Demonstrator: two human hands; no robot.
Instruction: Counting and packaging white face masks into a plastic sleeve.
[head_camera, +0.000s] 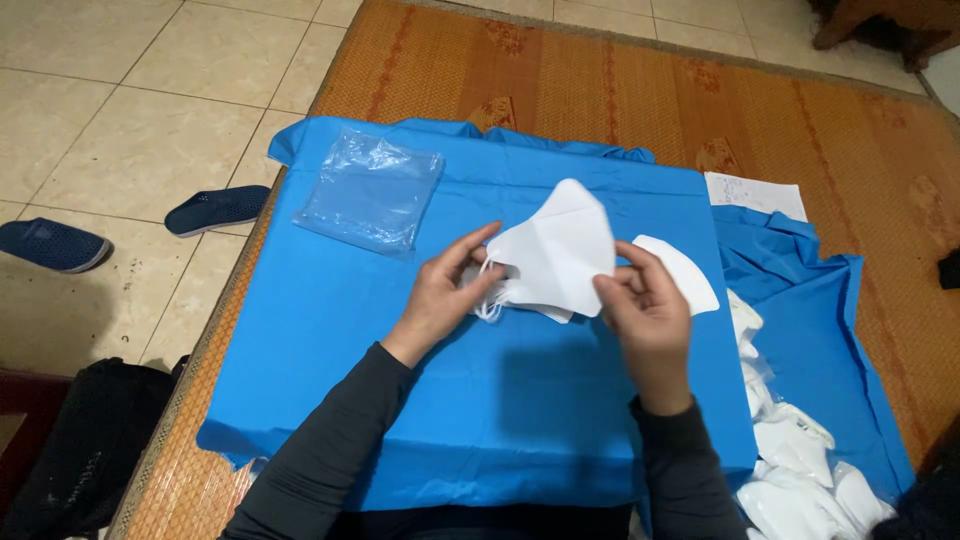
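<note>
left hand (440, 290) pinches the folded white mask (555, 255) at its left edge with the ear loops, right hand (645, 305) pinches its right lower edge; mask held up between both hands over the blue cloth (400, 350). one clear plastic bag (370, 190) far left, a second mask (685, 270) behind the right hand, mask pile (800, 460) at right. both forearms angle inward.
</note>
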